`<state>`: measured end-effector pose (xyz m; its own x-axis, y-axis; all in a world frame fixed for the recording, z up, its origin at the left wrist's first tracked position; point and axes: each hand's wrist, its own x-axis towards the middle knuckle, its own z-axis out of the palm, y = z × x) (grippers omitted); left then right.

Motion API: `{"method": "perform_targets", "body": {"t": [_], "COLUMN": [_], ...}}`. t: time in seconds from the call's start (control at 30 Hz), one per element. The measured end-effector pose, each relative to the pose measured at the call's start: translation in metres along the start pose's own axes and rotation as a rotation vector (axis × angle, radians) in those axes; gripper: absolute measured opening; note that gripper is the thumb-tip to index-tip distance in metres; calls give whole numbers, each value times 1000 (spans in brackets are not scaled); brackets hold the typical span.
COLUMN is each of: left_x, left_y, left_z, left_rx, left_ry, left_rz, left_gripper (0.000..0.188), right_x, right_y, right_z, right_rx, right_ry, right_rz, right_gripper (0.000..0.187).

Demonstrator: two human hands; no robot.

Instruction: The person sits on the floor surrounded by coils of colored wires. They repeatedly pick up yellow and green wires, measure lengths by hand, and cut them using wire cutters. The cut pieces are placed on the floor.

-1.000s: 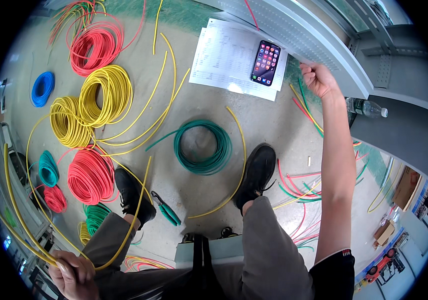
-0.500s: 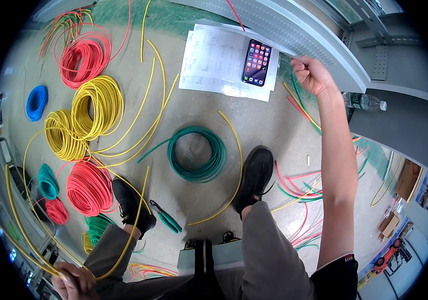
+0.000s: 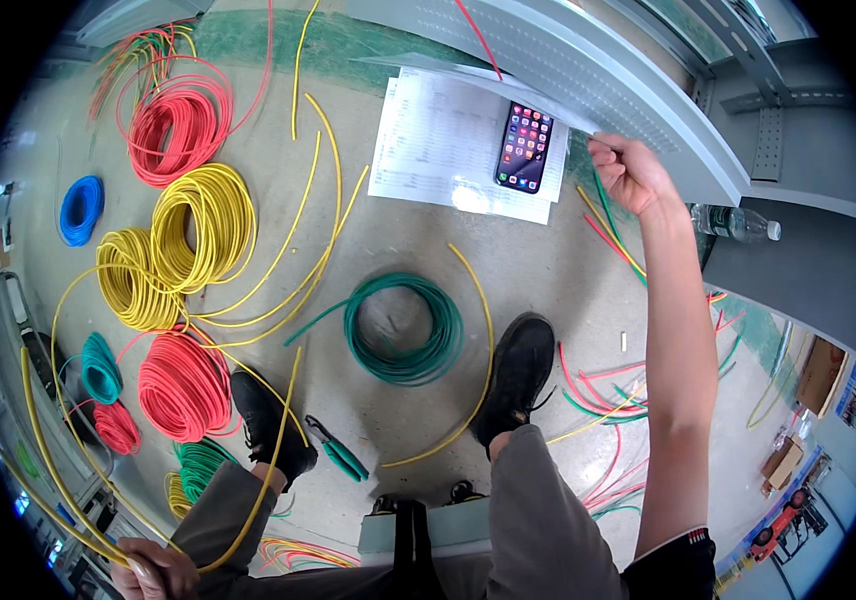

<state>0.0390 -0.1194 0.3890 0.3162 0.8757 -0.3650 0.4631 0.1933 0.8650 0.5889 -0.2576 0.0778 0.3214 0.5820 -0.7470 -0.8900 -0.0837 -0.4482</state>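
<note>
My left hand [image 3: 155,568] is closed around a yellow cable [image 3: 46,455] at the lower left, where the cable loops up and over my leg. My right arm reaches forward to the upper right. There my right hand [image 3: 633,175] pinches the corner of a thin pale sheet [image 3: 548,108], apparently paper, lying almost edge-on to my view. Below that sheet, printed papers [image 3: 428,150] rest on the floor with a lit phone [image 3: 524,148] on top. The sheet hides the phone's upper end. Between my feet sits a coil of green cable [image 3: 403,372].
Yellow cable coils [image 3: 203,225], red coils [image 3: 185,388] and a blue coil [image 3: 81,210] lie to the left. Green-handled cutters [image 3: 338,450] lie by my left shoe. Loose cut wires [image 3: 603,400] spread at right. A grey metal cabinet panel [image 3: 588,70] and a plastic bottle [image 3: 738,222] border the upper right.
The view has tilted slightly, so the floor things appear a little lower. The pale sheet's edge now covers the top of the phone. Both hands keep their grip.
</note>
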Motion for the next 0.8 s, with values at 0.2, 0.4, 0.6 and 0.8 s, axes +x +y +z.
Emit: {"method": "perform_targets", "body": {"t": [0.2,0.4,0.6,0.8], "left_x": [2,3,0,-22], "left_y": [-1,-2,-3,-5], "left_z": [-3,-6,-7,-15], "left_rx": [-28,-23,5,-68], "left_ry": [-5,-24,-1,6], "left_rz": [-28,-21,-17,73], "left_gripper": [30,29,29,28], "right_x": [-4,1,15,29], "right_y": [1,5,31,75], "right_z": [11,9,-3,-22], "right_rx": [-35,-117,-368,-872], "right_ry": [82,139,111,299], "right_rz": [-4,-54,-158,-138], "right_gripper": [15,16,14,27]}}
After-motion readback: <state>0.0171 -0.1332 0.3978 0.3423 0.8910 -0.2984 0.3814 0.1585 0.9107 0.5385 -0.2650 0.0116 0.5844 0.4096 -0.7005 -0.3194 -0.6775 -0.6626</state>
